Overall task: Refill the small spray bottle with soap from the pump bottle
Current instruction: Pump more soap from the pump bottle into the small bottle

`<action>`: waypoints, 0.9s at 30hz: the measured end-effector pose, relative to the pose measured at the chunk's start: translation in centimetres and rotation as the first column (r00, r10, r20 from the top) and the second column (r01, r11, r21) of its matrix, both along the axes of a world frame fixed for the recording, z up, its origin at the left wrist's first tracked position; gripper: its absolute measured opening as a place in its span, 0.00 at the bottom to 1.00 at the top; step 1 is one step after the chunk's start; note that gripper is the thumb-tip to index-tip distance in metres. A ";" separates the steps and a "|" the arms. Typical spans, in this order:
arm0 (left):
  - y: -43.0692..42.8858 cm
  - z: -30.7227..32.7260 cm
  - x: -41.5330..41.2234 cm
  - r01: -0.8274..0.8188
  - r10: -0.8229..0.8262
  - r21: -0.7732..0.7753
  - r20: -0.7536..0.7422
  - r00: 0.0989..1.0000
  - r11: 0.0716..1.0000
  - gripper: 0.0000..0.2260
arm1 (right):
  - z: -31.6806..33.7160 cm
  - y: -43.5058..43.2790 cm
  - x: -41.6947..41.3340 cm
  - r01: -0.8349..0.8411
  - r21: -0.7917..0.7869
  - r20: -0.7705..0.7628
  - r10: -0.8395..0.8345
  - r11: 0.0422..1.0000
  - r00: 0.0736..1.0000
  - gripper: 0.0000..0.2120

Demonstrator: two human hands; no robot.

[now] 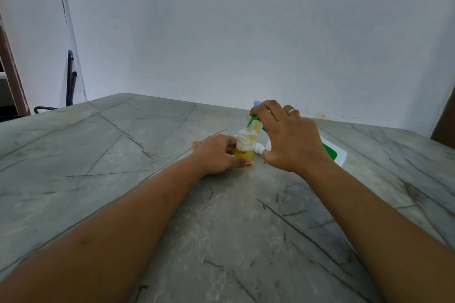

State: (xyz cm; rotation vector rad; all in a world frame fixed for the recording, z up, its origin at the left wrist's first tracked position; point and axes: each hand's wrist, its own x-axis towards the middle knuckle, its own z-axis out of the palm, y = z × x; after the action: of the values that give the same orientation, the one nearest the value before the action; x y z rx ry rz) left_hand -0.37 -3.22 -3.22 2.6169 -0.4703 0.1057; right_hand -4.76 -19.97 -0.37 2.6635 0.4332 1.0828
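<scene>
**Soap may miss the narrow neck**

At the far left a dark chair (71, 81) stands well apart from the work and blocks nothing. The left hand (216, 154) has its fingers curled round the small spray bottle (245, 149). The bottle stands upright on the counter (123, 155) with its neck seemingly open and yellow soap in its lower part. Just above that neck sits the spout of the green pump head (253, 120), and the fingers of the right hand (288, 138) are clamped over it.

The likeliest slip is a hard press that sends soap past the small opening and down the bottle onto the left fingers, making the grip slick. The light bottle could also tip if that hold loosens, or overflow if pumping runs on.

The pump bottle's body is hidden under the right hand, so I cannot tell how firmly it stands. A blue-topped tube (256, 103) rises just behind the spout, and a white cap-like piece (259, 149) lies just beside the small bottle. Further right, a white pack with a green label (341, 155) crowds the right hand
</scene>
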 end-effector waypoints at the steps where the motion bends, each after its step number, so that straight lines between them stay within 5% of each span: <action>1: 0.0 0.0 0.0 0.002 -0.002 -0.001 0.000 1.000 1.000 0.29 | 0.0 0.0 0.0 0.001 0.000 0.003 -0.001 1.000 1.000 0.35; 27: -0.1 0.0 -0.1 0.000 0.000 0.024 0.021 1.000 1.000 0.29 | -0.2 0.0 0.0 0.020 -0.040 0.041 -0.018 0.999 0.999 0.40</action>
State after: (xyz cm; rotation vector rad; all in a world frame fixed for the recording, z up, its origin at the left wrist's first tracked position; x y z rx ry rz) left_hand -0.46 -3.27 -3.18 2.6414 -0.4817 0.1291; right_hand -4.76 -19.99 -0.59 2.6008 0.4169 1.1090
